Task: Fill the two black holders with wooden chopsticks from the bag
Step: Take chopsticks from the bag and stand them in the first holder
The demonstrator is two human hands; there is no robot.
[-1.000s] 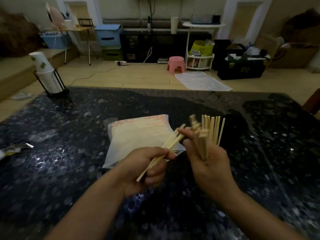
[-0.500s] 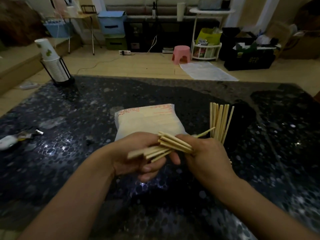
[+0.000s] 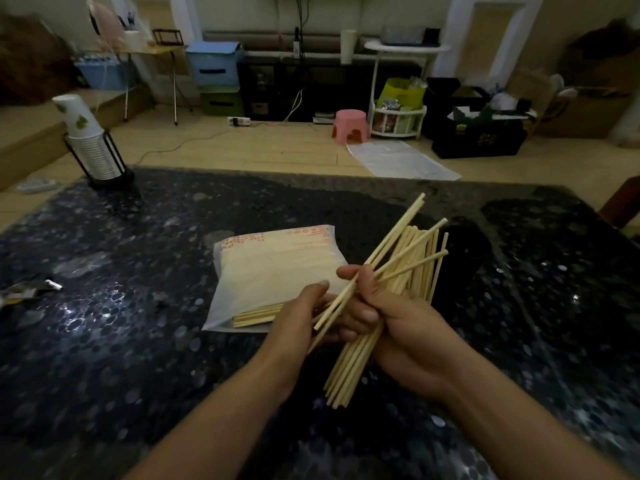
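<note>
right hand (image 3: 405,327) fingers clasping chopstick bundle (image 3: 349,368) | left hand (image 3: 298,317) curled on same bundle | bag (image 3: 273,271) just behind hands | black holder (image 3: 464,258) right of bag

There was one view only, from a wide-angle camera worn on the person's head. It looked forward and down across the dark speckled bench (image 3: 104,341), whose far edge crossed the frame a little above the middle. Both forearms entered from the bottom edge, and the left hand (image 3: 298,320) and right hand (image 3: 398,327) sat close under the lens, slightly right of centre. Above the bench's far edge the camera took in the floor (image 3: 277,147) and the room's back wall, far away. Straight lines bowed toward the frame's edges, and the corners darkened.
</note>
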